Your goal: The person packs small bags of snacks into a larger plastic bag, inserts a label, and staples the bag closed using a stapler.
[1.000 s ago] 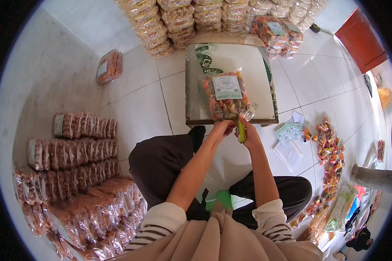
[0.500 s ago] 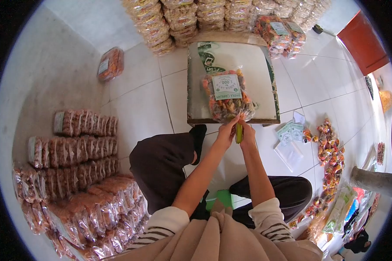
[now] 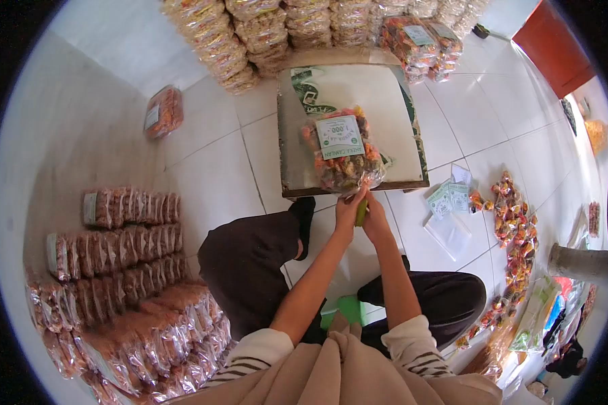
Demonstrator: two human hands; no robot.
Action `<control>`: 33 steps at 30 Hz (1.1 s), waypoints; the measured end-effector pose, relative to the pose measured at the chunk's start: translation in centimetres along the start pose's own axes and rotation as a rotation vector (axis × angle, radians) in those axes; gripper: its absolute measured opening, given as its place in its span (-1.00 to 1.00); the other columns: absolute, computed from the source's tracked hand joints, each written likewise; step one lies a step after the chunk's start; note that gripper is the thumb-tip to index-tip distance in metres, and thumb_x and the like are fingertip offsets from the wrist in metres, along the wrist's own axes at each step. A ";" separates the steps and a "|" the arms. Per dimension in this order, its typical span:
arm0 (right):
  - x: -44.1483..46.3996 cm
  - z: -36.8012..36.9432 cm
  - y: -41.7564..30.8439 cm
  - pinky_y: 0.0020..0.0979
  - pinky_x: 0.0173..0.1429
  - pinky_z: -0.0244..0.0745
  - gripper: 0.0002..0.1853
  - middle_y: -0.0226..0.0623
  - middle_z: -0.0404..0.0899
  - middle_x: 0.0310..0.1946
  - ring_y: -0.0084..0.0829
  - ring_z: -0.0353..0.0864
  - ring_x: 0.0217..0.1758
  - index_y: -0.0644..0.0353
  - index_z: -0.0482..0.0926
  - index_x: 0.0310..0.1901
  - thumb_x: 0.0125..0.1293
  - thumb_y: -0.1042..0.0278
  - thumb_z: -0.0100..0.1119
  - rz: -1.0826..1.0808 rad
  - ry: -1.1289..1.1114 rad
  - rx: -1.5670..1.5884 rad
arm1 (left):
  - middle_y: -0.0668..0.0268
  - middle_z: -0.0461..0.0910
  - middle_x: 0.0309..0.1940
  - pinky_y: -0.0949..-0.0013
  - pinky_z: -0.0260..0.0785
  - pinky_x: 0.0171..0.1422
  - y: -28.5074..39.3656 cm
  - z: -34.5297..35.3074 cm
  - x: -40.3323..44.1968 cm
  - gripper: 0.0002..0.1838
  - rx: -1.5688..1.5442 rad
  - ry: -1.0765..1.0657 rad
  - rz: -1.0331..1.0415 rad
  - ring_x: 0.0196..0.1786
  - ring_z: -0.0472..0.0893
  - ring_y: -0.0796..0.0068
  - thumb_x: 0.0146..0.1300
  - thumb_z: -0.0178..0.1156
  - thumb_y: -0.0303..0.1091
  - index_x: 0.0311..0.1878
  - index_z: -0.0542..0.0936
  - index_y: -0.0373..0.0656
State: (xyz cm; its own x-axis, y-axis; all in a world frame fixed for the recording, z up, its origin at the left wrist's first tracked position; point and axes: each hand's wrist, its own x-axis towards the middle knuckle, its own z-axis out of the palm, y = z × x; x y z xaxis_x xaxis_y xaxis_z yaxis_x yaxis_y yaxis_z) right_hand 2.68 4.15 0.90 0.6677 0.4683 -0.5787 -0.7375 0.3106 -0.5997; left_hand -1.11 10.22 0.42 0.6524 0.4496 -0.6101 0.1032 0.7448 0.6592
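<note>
A clear plastic bag of orange and dark snacks (image 3: 358, 169) lies on the low table (image 3: 392, 101), with a green and white printed label (image 3: 340, 138) on it. Its gathered neck comes toward me at the table's near edge. My left hand (image 3: 346, 212) is closed around that neck. Beside it, my right hand (image 3: 375, 217) is closed on a slim yellow-green tool (image 3: 361, 213) against the neck; its kind is not clear. Fingers of both hands partly hide the neck.
Stacked snack bags (image 3: 243, 40) line the back, with filled labelled bags (image 3: 419, 47) beside them. Rows of brown packs (image 3: 128, 246) stand at left. Loose labels (image 3: 449, 199), clear plastic sleeves (image 3: 450, 236) and small snack packets (image 3: 517, 236) lie on the right floor.
The view has shifted slightly. Both hands stay at the bag's neck, and the yellow-green tool has tilted a little and shows less of its length. The bag still lies on the table.
</note>
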 end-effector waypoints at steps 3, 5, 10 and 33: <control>0.7 -4.6 1.8 -0.48 -0.28 0.34 -0.72 -0.39 0.42 -0.32 -0.53 0.41 -0.29 0.23 0.40 -0.19 0.25 0.16 -0.01 0.073 -0.031 0.042 | 0.22 0.46 -0.12 0.43 0.32 -0.02 -4.6 0.1 -0.5 -0.48 0.031 0.100 0.047 -0.09 0.47 0.43 0.11 0.22 -0.16 0.05 0.30 -0.21; 1.3 -7.1 3.0 -0.46 -0.28 0.34 -0.73 -0.40 0.40 -0.36 -0.53 0.41 -0.31 0.20 0.40 -0.22 0.27 0.15 -0.05 0.043 0.055 0.026 | 0.18 0.46 -0.13 0.40 0.31 0.01 -8.4 -0.3 -0.3 -0.45 0.289 0.109 0.243 -0.08 0.47 0.38 0.15 0.17 -0.16 0.12 0.21 -0.15; 5.0 -14.9 6.8 -0.44 -0.29 0.32 -0.74 -0.44 0.35 -0.43 -0.51 0.37 -0.34 0.19 0.40 -0.30 0.30 0.14 -0.12 0.094 0.169 -0.025 | 0.23 0.49 -0.10 0.42 0.28 0.06 -14.0 -2.4 4.0 -0.66 0.616 -0.004 -0.013 -0.05 0.48 0.41 0.18 0.09 -0.31 0.03 0.41 -0.16; 9.0 -0.2 -5.6 -0.42 0.06 0.29 -0.53 -0.17 0.51 -0.24 -0.43 0.43 -0.05 0.31 0.50 -0.14 0.25 -0.02 -0.04 -0.376 0.012 -1.089 | 0.18 0.29 0.06 0.30 0.26 0.03 6.7 -4.9 6.0 -0.32 0.398 0.066 0.257 0.09 0.33 0.36 0.12 0.14 0.02 0.16 0.21 -0.23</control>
State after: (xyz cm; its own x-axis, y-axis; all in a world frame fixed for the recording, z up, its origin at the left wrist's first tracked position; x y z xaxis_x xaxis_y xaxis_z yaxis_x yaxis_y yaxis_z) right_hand 12.82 6.46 -1.07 0.8320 0.4879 -0.2641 -0.0175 -0.4528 -0.8914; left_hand -0.15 20.33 -1.00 0.6470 0.6341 -0.4235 0.2331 0.3644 0.9016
